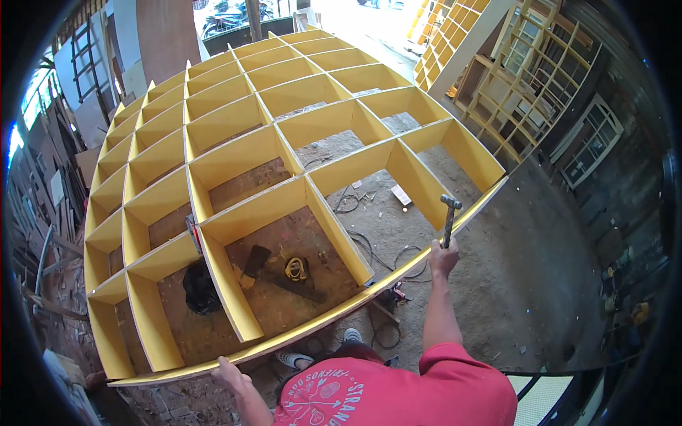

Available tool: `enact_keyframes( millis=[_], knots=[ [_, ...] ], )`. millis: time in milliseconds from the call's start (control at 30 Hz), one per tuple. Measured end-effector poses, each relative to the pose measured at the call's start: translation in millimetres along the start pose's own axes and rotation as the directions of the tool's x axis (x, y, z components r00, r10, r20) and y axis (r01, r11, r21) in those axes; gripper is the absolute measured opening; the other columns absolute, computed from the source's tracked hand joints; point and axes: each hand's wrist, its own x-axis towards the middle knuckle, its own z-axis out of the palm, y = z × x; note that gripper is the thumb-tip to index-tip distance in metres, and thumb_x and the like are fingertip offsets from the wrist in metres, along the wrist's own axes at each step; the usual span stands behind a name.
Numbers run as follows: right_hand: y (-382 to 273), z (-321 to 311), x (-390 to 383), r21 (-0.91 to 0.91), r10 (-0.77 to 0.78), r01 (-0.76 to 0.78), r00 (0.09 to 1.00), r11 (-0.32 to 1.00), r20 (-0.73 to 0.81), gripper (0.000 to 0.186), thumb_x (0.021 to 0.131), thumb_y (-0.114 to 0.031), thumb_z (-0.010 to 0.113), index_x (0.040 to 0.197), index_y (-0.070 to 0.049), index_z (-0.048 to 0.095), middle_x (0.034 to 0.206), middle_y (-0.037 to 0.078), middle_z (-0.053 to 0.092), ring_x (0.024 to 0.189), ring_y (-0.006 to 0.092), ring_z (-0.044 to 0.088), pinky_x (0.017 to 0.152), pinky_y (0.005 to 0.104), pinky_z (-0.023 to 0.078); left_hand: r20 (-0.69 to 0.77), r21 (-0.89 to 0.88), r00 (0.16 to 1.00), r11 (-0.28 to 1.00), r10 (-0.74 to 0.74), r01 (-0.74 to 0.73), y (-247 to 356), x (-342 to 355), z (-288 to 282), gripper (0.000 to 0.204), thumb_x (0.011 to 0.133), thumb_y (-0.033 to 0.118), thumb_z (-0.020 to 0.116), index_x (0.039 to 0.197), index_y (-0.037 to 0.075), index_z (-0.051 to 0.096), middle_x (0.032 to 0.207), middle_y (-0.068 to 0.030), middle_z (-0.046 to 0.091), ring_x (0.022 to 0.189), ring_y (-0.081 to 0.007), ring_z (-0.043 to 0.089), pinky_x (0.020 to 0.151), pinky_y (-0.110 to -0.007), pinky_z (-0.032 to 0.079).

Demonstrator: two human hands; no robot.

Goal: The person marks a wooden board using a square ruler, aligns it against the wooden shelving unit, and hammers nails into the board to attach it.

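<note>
A large yellow wooden grid frame [245,213], made of crossing boards, spreads out in front of me. Along its near side runs a long, thin yellow board [312,319], laid on edge against several of the cross-board ends. My left hand [229,374] has its fingers closed over this board near its left part. In my right hand [444,259] is a hammer [449,213], gripped by its handle with the metal head up. The hammer is held over the board's right part; whether its head touches the wood I cannot tell.
Inside the frame's near cells lie a black bag-like bundle [202,287] and a yellow-and-black round item [297,268] on a brown surface. Dark cables [369,248] loop over the floor. Lattice panels [533,78] lean at the right back, and stacked boards [53,177] stand at left.
</note>
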Motion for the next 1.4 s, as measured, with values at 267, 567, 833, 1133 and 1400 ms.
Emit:
enact_keyframes(
  millis=[267,567,833,1133,1400],
  knots=[
    [7,48,16,0.069,-0.058,0.058,0.998,0.996,-0.001,0.021,0.081,-0.016,0.074,0.085,-0.001,0.061,0.074,0.019,0.068,0.072,0.0427,0.069,0.071,0.0559,0.052,0.067,-0.326,0.996,0.945,0.061,-0.036,-1,8,28,0.029,0.083,0.019,0.071,0.085,-0.008,0.062,0.090,-0.0108,0.060,0.074,-0.0246,0.054,0.069,-0.047,0.049],
    [193,65,88,-0.124,-0.352,0.365,0.929,0.923,0.114,0.034,0.097,-0.026,0.080,0.122,-0.003,0.082,0.115,0.020,0.079,0.100,0.0355,0.075,0.087,0.0448,0.060,0.045,-0.328,0.972,0.923,0.229,-0.203,-5,6,61,0.044,0.083,0.022,0.076,0.104,-0.013,0.062,0.104,-0.0300,0.071,0.098,-0.0404,0.070,0.093,-0.051,0.053],
    [87,72,52,-0.059,-0.252,0.247,0.963,0.967,-0.100,0.042,0.093,-0.043,0.081,0.090,-0.002,0.074,0.075,0.020,0.073,0.070,0.0414,0.073,0.065,0.0522,0.061,-0.066,-0.344,0.983,0.921,0.172,-0.184,-12,-9,47,0.053,0.087,0.025,0.080,0.110,-0.015,0.054,0.105,-0.0373,0.068,0.104,-0.0510,0.070,0.093,-0.055,0.054],
    [104,53,45,-0.084,-0.087,0.088,0.996,0.993,0.021,0.046,0.096,-0.046,0.079,0.104,-0.001,0.077,0.089,0.024,0.077,0.078,0.0407,0.074,0.071,0.0503,0.061,-0.094,-0.346,0.979,0.916,0.180,-0.201,-19,-5,39,0.045,0.088,0.019,0.076,0.108,-0.014,0.053,0.101,-0.0345,0.067,0.098,-0.0489,0.070,0.091,-0.055,0.055],
    [129,61,85,-0.197,-0.132,0.145,0.988,0.970,0.077,0.052,0.097,-0.047,0.076,0.115,0.001,0.076,0.103,0.025,0.077,0.091,0.0421,0.074,0.081,0.0508,0.059,0.006,-0.354,0.989,0.925,0.147,-0.135,-15,-44,4,0.047,0.090,0.014,0.070,0.117,-0.017,0.047,0.114,-0.0377,0.064,0.108,-0.0481,0.068,0.100,-0.050,0.054]
  ],
)
